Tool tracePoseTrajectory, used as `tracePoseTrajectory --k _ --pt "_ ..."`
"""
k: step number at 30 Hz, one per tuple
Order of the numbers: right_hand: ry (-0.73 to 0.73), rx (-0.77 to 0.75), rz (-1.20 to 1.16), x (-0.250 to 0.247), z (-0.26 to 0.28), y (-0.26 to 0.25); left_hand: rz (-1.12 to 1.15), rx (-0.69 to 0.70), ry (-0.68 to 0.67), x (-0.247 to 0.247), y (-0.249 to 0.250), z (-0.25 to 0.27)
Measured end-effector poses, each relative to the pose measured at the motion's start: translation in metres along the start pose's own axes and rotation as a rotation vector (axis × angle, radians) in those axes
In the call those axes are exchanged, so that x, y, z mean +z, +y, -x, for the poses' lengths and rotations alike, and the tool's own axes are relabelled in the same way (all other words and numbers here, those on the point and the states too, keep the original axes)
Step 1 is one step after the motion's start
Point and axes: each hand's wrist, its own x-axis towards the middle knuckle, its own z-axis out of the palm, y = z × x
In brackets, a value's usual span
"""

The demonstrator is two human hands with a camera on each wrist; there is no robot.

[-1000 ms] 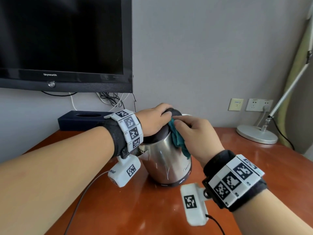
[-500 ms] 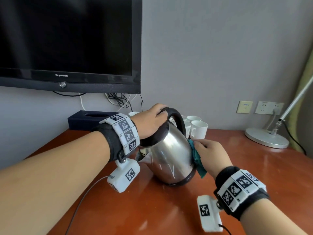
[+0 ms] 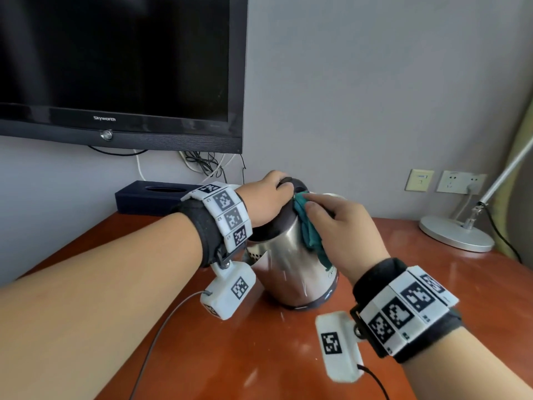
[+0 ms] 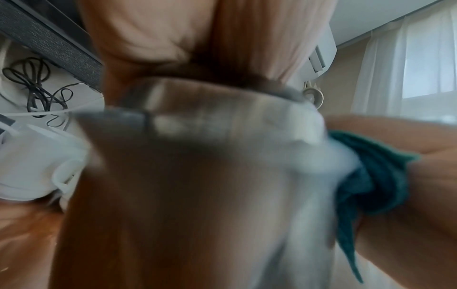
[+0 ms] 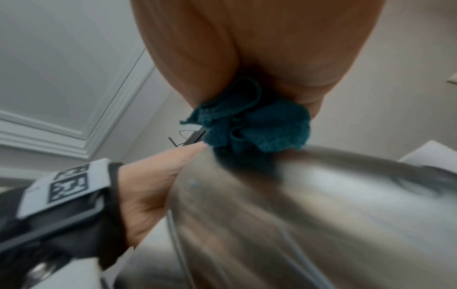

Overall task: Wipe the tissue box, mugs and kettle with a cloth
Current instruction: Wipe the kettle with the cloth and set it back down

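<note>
While left hand (image 3: 266, 202) grips kettle (image 3: 291, 272), right hand (image 3: 343, 229) presses cloth (image 3: 310, 229).

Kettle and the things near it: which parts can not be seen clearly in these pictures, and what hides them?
- Kettle handle: head view, covered by the left hand.
- Kettle body: both wrist views, blurred.
- Mugs: head view, almost fully hidden behind the hands and kettle; left wrist view, blurred.
- Cloth: head view, partly under the right hand.
- Tissue box: right end behind the left wrist.

Tilted steel kettle (image 3: 291, 267), teal cloth (image 3: 310, 232) against it
</note>
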Motion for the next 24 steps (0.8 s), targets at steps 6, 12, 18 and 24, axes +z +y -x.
tracePoseTrajectory --k 6,12,18,24 --pt "0.026 0.275 0.159 -0.007 0.003 0.064 -0.014 -0.019 0.033 -0.004 -0.008 0.004" --pt "-0.018 0.321 0.226 -0.009 0.011 0.076 -0.058 -0.061 0.033 -0.001 0.008 0.003" --pt "0.059 0.167 0.127 -0.009 0.017 0.037 -0.164 0.023 0.001 0.004 0.018 -0.006" --pt "-0.087 -0.085 0.175 0.008 0.012 -0.008 -0.423 0.009 -0.063 -0.005 0.015 -0.006"
